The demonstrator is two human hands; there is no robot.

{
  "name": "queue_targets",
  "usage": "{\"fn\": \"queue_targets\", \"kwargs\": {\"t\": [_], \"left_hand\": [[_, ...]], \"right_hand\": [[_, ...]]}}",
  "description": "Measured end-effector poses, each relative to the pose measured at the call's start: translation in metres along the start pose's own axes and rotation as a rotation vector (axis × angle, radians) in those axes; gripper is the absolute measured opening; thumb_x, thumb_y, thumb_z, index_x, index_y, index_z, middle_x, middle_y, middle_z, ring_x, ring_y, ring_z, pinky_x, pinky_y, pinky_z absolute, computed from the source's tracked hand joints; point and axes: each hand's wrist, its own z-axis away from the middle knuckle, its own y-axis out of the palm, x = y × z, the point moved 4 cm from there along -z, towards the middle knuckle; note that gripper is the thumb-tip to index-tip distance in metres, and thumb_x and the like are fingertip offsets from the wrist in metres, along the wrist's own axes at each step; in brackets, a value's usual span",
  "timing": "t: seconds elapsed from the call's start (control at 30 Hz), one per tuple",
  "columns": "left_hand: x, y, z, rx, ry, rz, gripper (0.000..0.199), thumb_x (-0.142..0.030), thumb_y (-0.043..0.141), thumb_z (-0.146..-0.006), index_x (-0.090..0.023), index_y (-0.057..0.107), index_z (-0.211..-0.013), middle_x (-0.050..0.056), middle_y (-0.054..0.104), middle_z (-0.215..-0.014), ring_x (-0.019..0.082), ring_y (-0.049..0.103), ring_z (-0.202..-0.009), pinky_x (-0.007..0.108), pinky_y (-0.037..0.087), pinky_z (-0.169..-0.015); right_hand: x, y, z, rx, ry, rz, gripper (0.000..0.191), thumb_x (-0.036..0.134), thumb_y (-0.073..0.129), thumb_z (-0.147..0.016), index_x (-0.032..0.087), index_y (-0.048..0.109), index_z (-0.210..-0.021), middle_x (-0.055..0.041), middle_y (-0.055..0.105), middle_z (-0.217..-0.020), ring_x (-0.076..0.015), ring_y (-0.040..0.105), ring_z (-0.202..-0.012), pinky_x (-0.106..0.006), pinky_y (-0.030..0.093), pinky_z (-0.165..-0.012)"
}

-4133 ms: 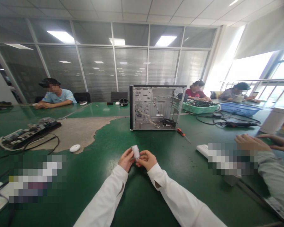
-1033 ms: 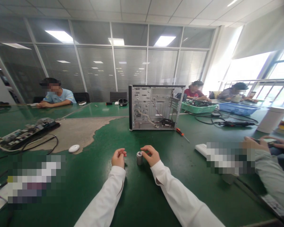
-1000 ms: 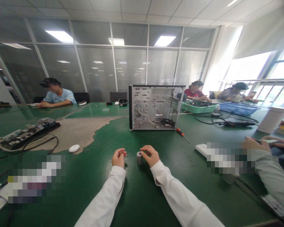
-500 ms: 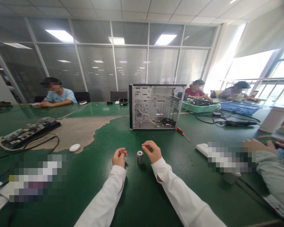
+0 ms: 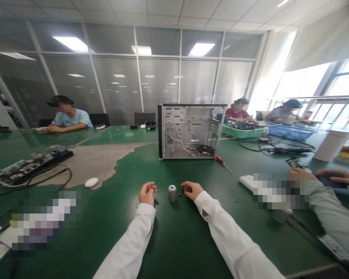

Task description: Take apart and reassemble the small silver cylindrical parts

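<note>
Motor-like metal cylinder (image 5: 172, 193) stands upright on green counter (image 5: 165, 232), between left hand (image 5: 147, 192) and right hand (image 5: 192, 190), touched by neither. Small dark piece (image 5: 179, 194) lies just beside cylinder, near right fingertips. Right grip loosely spread, nothing pinched. Left fingers half curled; cannot tell if grip is pressed together. Setting-down seems done, cylinder and piece separate; what is left, not clear.

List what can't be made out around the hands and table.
All in the head view:
Small dark piece beside the metal cylinder: too small to identify.
Metal cylinder's far side: facing away.
Inside of the left hand: hidden by its curl.
Most of the white strip: covered by pixel blocks.
Neighbour's sleeve: cut off by the right edge.
</note>
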Motion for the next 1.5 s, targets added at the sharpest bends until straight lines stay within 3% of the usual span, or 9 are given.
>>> {"fn": "queue_targets", "kwargs": {"t": [0.23,0.83,0.97,1.1,1.23,1.4,1.5], "left_hand": [[0.001,0.002,0.001,-0.006,0.002,0.016,0.023,-0.010,0.042,-0.051,-0.013,0.056,-0.069,-0.001,0.056,-0.056,0.008,0.051,-0.044,0.016,0.031,-0.038],[0.002,0.004,-0.001,0.073,-0.031,-0.008,0.025,-0.010,0.042,-0.048,-0.013,0.055,-0.069,-0.001,0.056,-0.057,0.008,0.051,-0.046,0.017,0.031,-0.039],[0.001,0.004,0.000,0.080,-0.042,-0.007,0.024,-0.010,0.042,-0.048,-0.014,0.055,-0.069,-0.001,0.056,-0.057,0.008,0.051,-0.046,0.017,0.031,-0.040],[-0.001,0.004,0.002,0.076,-0.051,-0.005,0.023,-0.010,0.043,-0.049,-0.014,0.055,-0.068,-0.001,0.056,-0.057,0.008,0.052,-0.046,0.017,0.032,-0.040],[-0.003,0.004,0.003,0.062,-0.060,-0.001,0.022,-0.010,0.043,-0.048,-0.013,0.055,-0.066,-0.001,0.056,-0.056,0.008,0.051,-0.045,0.017,0.032,-0.040],[-0.004,0.003,0.002,0.047,-0.064,0.012,0.022,-0.010,0.044,-0.048,-0.013,0.056,-0.065,-0.001,0.057,-0.056,0.008,0.051,-0.045,0.017,0.033,-0.040],[-0.004,0.002,0.002,0.043,-0.068,0.021,0.021,-0.011,0.044,-0.048,-0.013,0.056,-0.065,0.000,0.057,-0.056,0.009,0.052,-0.045,0.017,0.033,-0.040]], "right_hand": [[-0.030,-0.012,-0.003,-0.096,0.137,0.179,0.029,0.010,0.042,-0.058,0.017,0.060,-0.080,-0.0030,0.055,-0.071,-0.0127,0.047,-0.064,-0.024,0.037,-0.063],[-0.029,-0.006,-0.004,-0.137,0.120,0.165,0.027,0.011,0.042,-0.058,0.021,0.060,-0.076,-0.0007,0.055,-0.069,-0.0118,0.048,-0.061,-0.024,0.038,-0.060],[-0.012,-0.011,-0.001,-0.190,0.069,0.111,0.030,0.009,0.043,-0.058,0.017,0.057,-0.084,-0.0011,0.056,-0.071,-0.0107,0.049,-0.062,-0.024,0.040,-0.063],[0.028,-0.015,0.009,-0.240,-0.084,-0.050,0.032,0.021,0.045,-0.068,0.019,0.047,-0.100,-0.0018,0.056,-0.084,-0.0110,0.050,-0.074,-0.023,0.041,-0.066],[0.062,-0.002,0.017,-0.205,-0.203,-0.145,0.051,0.031,0.054,-0.064,0.020,0.039,-0.111,-0.0040,0.055,-0.093,-0.0144,0.049,-0.081,-0.027,0.041,-0.069],[0.074,0.017,0.019,-0.170,-0.172,-0.040,0.053,0.028,0.056,-0.062,0.019,0.041,-0.111,-0.0061,0.053,-0.102,-0.0170,0.046,-0.089,-0.031,0.037,-0.079],[0.077,0.009,0.025,-0.179,-0.098,-0.058,0.058,0.030,0.058,-0.059,0.019,0.039,-0.113,-0.0048,0.055,-0.092,-0.0157,0.049,-0.079,-0.030,0.040,-0.073]]}}
